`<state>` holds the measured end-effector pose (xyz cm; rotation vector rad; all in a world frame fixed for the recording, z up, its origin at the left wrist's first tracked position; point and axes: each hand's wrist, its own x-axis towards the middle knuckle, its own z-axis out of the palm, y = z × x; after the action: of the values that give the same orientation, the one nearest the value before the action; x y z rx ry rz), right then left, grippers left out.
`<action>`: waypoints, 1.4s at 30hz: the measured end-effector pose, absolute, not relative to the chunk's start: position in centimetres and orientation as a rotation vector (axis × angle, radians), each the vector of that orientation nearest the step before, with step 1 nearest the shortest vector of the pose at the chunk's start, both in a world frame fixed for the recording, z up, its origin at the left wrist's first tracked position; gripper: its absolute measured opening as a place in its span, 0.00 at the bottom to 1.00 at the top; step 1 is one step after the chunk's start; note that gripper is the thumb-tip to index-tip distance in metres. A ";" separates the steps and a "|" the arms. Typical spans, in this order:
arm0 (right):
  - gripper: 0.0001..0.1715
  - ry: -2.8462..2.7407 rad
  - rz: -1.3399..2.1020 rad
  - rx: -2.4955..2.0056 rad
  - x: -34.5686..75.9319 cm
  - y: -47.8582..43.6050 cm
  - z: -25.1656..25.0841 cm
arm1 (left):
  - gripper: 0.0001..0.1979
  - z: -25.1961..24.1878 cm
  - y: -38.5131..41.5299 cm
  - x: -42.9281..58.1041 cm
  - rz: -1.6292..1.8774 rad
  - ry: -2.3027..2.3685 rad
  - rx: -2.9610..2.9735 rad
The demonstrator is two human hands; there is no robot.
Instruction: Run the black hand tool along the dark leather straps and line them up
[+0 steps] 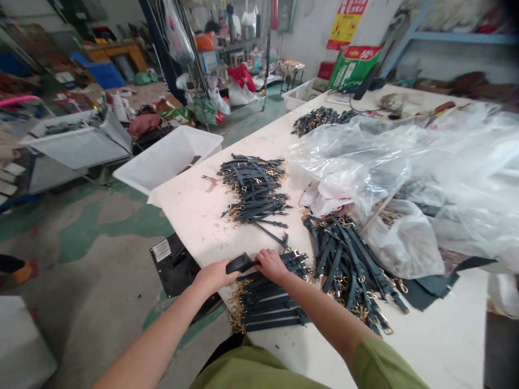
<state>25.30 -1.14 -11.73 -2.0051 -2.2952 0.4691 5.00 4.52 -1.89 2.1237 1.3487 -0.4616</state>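
Note:
My left hand [214, 276] and my right hand [271, 266] are closed on the two ends of a dark strap [242, 263] bent into a loop at the table's near-left edge. Right under them lies a row of dark straps with gold clasps [265, 305], laid side by side. A loose heap of the same straps [348, 267] sits just to the right. Another stacked pile of straps [253, 186] lies farther back on the white table [190, 210].
Crumpled clear plastic bags [405, 178] cover the right of the table. A further strap pile [320, 119] lies at the far end. White plastic bins [170, 156] stand off the left edge, and a black machine [174, 265] sits below the table's edge. Clutter fills the floor behind.

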 end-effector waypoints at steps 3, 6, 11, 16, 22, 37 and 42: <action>0.25 -2.306 0.483 -2.066 26.3 -2.5 -11.0 | 0.26 -1.7 4.6 4.2 -0.404 1.358 2.095; 0.36 -2.429 0.579 -1.966 27.1 -5.3 -10.3 | 0.28 -0.9 4.0 1.7 -0.415 1.435 2.023; 0.57 -2.587 0.585 -1.749 26.9 -11.3 -9.6 | 0.30 0.6 2.6 -2.3 -0.475 1.517 1.912; 0.63 -2.703 0.484 -1.780 25.3 -14.4 -10.2 | 0.32 1.0 1.1 -6.2 -0.397 1.525 1.919; 0.63 -2.681 0.397 -1.951 23.0 -15.4 -10.2 | 0.32 1.6 -1.2 -11.5 -0.282 1.466 1.958; 0.21 -2.575 0.403 -2.237 20.9 -10.4 -9.6 | 0.33 3.4 -3.2 -14.2 -0.133 1.543 1.874; 0.16 -2.448 0.409 -2.238 20.6 -12.1 -10.3 | 0.33 1.8 -2.5 -12.2 -0.122 1.527 1.858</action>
<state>20.58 -12.08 -10.27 -2.2379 -2.4477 0.4089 -12.24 -2.51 1.77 1.8583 1.5265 -0.1224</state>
